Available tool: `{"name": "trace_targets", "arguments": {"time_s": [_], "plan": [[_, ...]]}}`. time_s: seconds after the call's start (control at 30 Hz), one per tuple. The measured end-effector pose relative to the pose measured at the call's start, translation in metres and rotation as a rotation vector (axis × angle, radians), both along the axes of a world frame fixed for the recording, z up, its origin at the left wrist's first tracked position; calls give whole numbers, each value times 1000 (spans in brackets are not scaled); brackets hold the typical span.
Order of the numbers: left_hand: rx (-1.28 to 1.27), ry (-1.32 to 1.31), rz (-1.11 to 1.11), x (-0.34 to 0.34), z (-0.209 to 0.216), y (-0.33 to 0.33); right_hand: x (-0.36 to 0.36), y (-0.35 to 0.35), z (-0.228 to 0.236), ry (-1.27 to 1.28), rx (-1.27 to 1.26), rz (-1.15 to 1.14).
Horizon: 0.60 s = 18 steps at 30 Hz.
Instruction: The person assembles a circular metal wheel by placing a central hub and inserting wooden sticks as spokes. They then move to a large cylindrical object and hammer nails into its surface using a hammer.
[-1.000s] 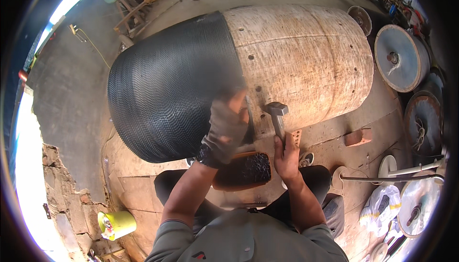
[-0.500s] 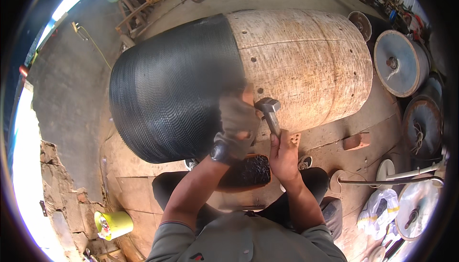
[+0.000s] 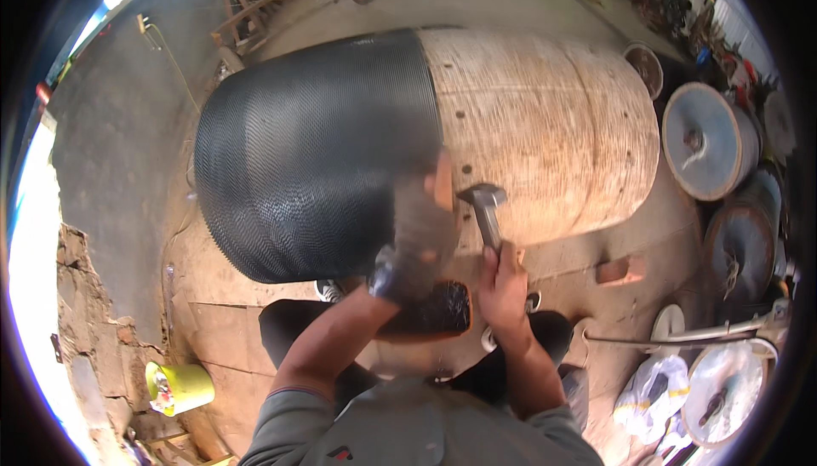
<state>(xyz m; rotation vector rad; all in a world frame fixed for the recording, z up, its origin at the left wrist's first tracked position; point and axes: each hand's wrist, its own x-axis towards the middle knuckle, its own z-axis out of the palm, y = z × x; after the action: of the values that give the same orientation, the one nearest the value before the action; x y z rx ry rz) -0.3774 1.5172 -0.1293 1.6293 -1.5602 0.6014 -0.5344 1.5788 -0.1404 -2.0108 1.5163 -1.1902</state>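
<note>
A large barrel-shaped drum lies across in front of me. Its left part is covered in a black, finely ridged layer (image 3: 315,142); the right part is bare, rough tan wood (image 3: 545,125) with several dark holes. My right hand (image 3: 502,291) grips the handle of a hammer (image 3: 487,202), its metal head close to the drum's surface. In a grey glove with bare fingertips, my left hand (image 3: 421,219) rests at the border of the black layer, fingers closed; blur hides anything between them. Below my hands, between my legs, sits an orange-rimmed tray (image 3: 425,336) holding dark shiny bits.
At lower left stands a yellow bucket (image 3: 191,388). A brick (image 3: 621,270) lies right of the drum. Several disc-ended rollers (image 3: 702,138) line the right side, with a white plastic bag (image 3: 654,398) below. A wheeled frame (image 3: 281,2) stands behind at left.
The view has shifted slightly, so the surroundings sit a little differently. The hammer head has tilted a little, still beside my left hand, which stays at the black layer's border.
</note>
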Motion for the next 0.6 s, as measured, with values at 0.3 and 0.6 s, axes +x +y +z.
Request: {"name": "trace_targets", "arguments": {"time_s": [0.3, 0.6], "plan": [[749, 261, -593, 6, -69, 110, -2, -6, -1, -62, -110, 33], [905, 358, -561, -5, -65, 109, 5, -9, -27, -294, -79, 56]]}}
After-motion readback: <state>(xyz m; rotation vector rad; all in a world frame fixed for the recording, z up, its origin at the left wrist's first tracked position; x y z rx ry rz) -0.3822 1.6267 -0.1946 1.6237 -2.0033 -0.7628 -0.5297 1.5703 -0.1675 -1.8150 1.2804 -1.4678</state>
